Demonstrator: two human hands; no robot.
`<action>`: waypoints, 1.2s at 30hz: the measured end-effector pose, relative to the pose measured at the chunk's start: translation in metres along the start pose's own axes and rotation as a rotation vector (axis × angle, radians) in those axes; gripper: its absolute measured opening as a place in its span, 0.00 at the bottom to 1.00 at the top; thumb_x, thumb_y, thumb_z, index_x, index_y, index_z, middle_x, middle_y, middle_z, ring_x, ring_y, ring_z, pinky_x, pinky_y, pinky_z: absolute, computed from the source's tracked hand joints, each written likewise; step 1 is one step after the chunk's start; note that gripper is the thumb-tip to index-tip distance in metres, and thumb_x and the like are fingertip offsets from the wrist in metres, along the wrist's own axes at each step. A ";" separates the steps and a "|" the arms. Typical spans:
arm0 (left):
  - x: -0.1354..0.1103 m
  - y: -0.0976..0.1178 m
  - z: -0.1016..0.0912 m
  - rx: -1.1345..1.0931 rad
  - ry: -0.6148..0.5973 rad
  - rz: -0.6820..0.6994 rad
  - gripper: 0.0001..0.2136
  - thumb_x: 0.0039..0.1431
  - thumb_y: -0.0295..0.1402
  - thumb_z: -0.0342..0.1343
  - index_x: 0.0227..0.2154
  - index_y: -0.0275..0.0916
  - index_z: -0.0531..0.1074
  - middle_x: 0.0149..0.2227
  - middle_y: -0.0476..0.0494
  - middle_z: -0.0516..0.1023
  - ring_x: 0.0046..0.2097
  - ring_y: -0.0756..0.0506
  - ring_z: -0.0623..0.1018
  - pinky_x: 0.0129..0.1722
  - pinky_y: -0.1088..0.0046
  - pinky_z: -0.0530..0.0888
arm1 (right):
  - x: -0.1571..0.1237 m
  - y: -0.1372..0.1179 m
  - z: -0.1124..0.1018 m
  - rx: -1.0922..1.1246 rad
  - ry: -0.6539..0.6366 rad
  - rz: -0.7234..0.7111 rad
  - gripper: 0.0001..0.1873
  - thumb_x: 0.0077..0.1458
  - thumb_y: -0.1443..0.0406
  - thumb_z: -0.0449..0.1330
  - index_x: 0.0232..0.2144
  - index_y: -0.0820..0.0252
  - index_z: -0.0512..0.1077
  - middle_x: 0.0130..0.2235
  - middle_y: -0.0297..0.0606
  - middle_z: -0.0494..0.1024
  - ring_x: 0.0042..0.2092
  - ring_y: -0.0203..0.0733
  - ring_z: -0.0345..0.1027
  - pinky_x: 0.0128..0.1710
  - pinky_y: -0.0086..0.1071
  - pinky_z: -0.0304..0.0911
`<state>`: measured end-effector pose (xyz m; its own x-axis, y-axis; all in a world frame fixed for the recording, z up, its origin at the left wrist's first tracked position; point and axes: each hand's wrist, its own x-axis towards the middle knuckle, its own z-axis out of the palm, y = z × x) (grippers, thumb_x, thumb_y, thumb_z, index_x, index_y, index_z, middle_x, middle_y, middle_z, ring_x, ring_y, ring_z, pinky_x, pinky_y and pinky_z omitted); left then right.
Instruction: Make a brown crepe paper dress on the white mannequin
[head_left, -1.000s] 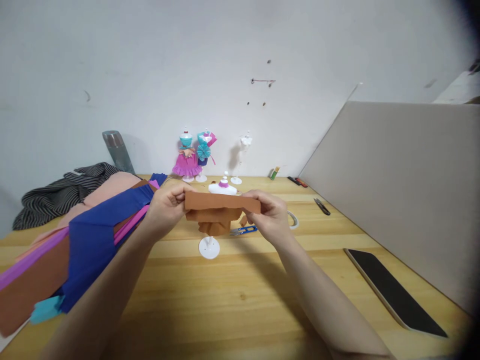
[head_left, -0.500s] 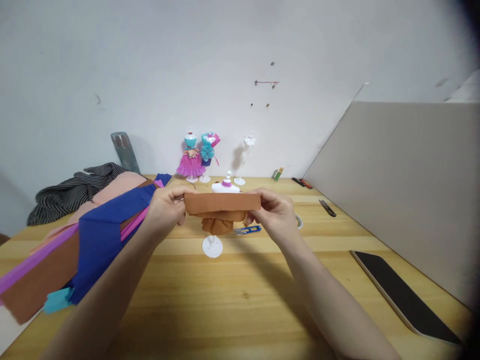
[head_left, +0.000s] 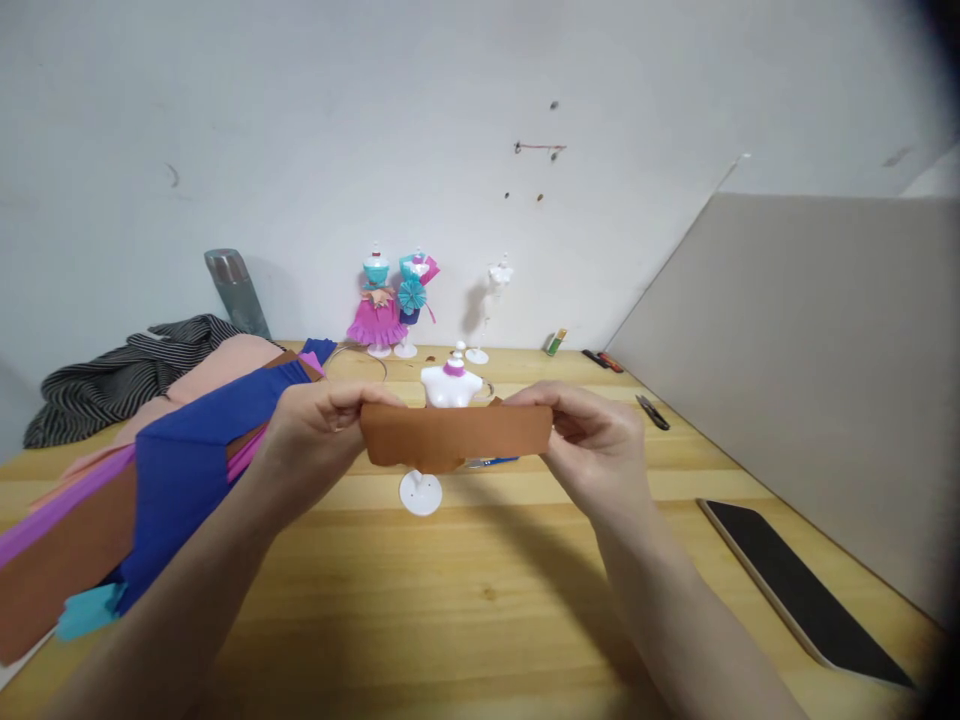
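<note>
A brown fabric strip (head_left: 456, 436) is stretched level between my hands. My left hand (head_left: 324, 425) pinches its left end and my right hand (head_left: 592, 435) pinches its right end. Behind the strip stands a small white mannequin (head_left: 450, 386) with a purple neck band. Its chest shows above the cloth and its round base (head_left: 420, 493) below; the strip hides its middle. Blue thread snips (head_left: 491, 463) lie on the table, partly covered by the strip.
Colourful fabric pieces (head_left: 180, 470) and a striped cloth (head_left: 127, 380) lie at left, near a flask (head_left: 238, 295). Dressed mannequins (head_left: 377, 320) and a bare one (head_left: 499, 280) stand by the wall. At right are scissors (head_left: 652, 412), a dark tablet-like device (head_left: 802, 590) and a panel (head_left: 810, 350).
The strip has moved slightly down and nearer, and my hands are farther apart. More of the mannequin's chest shows above it. The gathered brown cloth below is now mostly hidden.
</note>
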<state>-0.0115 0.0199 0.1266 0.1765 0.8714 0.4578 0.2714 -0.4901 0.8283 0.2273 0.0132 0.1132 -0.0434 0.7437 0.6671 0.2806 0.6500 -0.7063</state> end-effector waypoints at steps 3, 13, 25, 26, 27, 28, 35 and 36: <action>-0.002 -0.001 -0.006 0.015 -0.094 0.033 0.07 0.53 0.27 0.56 0.29 0.40 0.80 0.35 0.43 0.82 0.35 0.45 0.80 0.31 0.73 0.76 | 0.002 -0.001 -0.006 0.017 -0.122 -0.029 0.07 0.49 0.72 0.59 0.28 0.56 0.76 0.30 0.38 0.80 0.33 0.42 0.74 0.33 0.35 0.69; 0.001 -0.002 -0.010 0.030 -0.050 0.208 0.10 0.47 0.23 0.59 0.27 0.45 0.81 0.32 0.45 0.83 0.36 0.43 0.81 0.38 0.70 0.78 | 0.003 -0.005 -0.013 -0.112 -0.327 0.044 0.09 0.49 0.74 0.58 0.26 0.58 0.76 0.31 0.36 0.80 0.33 0.41 0.74 0.34 0.33 0.67; 0.011 -0.017 -0.001 -0.043 -0.135 -0.154 0.08 0.45 0.24 0.57 0.25 0.40 0.80 0.29 0.46 0.82 0.30 0.46 0.80 0.26 0.77 0.76 | 0.007 0.018 -0.005 -0.108 -0.387 0.203 0.05 0.45 0.72 0.58 0.21 0.60 0.71 0.23 0.33 0.74 0.26 0.35 0.66 0.25 0.29 0.62; 0.012 -0.019 0.001 -0.073 -0.122 -0.182 0.08 0.44 0.23 0.58 0.24 0.40 0.80 0.28 0.46 0.82 0.30 0.46 0.80 0.26 0.77 0.76 | 0.007 0.021 -0.003 -0.057 -0.377 0.243 0.04 0.44 0.71 0.59 0.21 0.60 0.71 0.23 0.33 0.74 0.25 0.35 0.66 0.25 0.29 0.62; 0.013 -0.020 0.002 -0.107 -0.113 -0.210 0.08 0.43 0.23 0.58 0.24 0.40 0.80 0.28 0.46 0.82 0.30 0.46 0.80 0.27 0.76 0.76 | 0.008 0.024 -0.002 0.000 -0.366 0.285 0.03 0.44 0.70 0.60 0.21 0.60 0.70 0.23 0.33 0.74 0.25 0.35 0.66 0.25 0.28 0.62; 0.014 -0.022 0.004 -0.143 -0.105 -0.236 0.08 0.41 0.23 0.59 0.23 0.40 0.80 0.27 0.46 0.82 0.30 0.46 0.80 0.28 0.76 0.77 | 0.008 0.027 -0.001 0.056 -0.356 0.324 0.03 0.43 0.70 0.61 0.21 0.61 0.70 0.22 0.33 0.74 0.25 0.35 0.66 0.24 0.28 0.61; 0.016 -0.026 0.006 -0.266 -0.048 -0.285 0.04 0.37 0.28 0.67 0.20 0.38 0.79 0.40 0.36 0.81 0.34 0.44 0.80 0.30 0.73 0.78 | 0.014 0.035 0.006 0.226 -0.303 0.356 0.08 0.39 0.67 0.66 0.19 0.61 0.68 0.26 0.34 0.73 0.27 0.33 0.65 0.25 0.28 0.61; 0.016 -0.026 0.005 -0.272 -0.050 -0.303 0.05 0.36 0.29 0.68 0.20 0.37 0.79 0.43 0.35 0.80 0.35 0.43 0.80 0.30 0.72 0.78 | 0.014 0.035 0.006 0.238 -0.298 0.339 0.08 0.40 0.67 0.66 0.19 0.61 0.68 0.28 0.35 0.74 0.28 0.34 0.65 0.26 0.28 0.62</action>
<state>-0.0106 0.0467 0.1104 0.1746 0.9699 0.1695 0.0587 -0.1821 0.9815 0.2305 0.0471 0.0965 -0.2691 0.9086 0.3194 0.1018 0.3566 -0.9287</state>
